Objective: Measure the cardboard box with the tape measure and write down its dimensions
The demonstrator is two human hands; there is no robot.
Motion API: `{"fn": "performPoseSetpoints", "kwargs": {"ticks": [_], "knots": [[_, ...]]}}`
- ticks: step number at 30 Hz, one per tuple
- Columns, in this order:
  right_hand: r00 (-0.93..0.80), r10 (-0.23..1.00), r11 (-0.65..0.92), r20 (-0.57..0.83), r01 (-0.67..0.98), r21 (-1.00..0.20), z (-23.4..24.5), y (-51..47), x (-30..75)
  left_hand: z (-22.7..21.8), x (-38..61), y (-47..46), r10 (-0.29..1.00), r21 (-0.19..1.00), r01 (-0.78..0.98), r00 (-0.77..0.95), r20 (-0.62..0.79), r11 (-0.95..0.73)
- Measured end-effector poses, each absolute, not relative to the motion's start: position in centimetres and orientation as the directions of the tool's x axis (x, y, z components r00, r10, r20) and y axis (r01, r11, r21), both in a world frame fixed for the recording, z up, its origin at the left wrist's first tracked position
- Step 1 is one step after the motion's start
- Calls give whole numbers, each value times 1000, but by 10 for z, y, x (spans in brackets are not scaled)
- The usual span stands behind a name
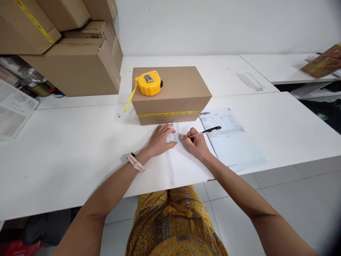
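Observation:
My right hand (196,144) grips a pen (210,130), its tip end down at a sheet of white paper (189,165) that bears columns of handwriting. Flat on the same sheet lies my left hand (162,139), fingers spread, covering part of the writing. Just beyond both hands sits a closed cardboard box (176,85) with a yellow tape strip along its front. On the box's left top rests a yellow tape measure (149,83), a short length of its blade hanging over the edge. A printed form (229,142) lies to the right, partly beside the paper.
Several cardboard boxes (77,64) are stacked at the back left. A printed sheet (14,110) lies at the left edge. The white table's (66,153) front edge runs close to my body. At the far right, another person's hand (336,60) touches a small box (321,64).

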State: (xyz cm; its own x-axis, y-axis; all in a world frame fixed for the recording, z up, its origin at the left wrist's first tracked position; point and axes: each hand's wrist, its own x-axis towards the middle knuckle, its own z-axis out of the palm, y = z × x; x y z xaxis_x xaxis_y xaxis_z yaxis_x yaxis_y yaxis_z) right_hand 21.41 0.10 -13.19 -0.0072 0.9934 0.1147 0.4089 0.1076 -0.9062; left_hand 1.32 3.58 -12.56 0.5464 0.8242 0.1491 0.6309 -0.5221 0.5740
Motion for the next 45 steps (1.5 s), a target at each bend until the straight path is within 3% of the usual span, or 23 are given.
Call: {"fn": "performPoseSetpoints", "kwargs": {"ticks": [45], "knots": [[16,992,107,128,449,-887,-134,3,217,-128,14,35,827,563,640,540,155,-523]]}}
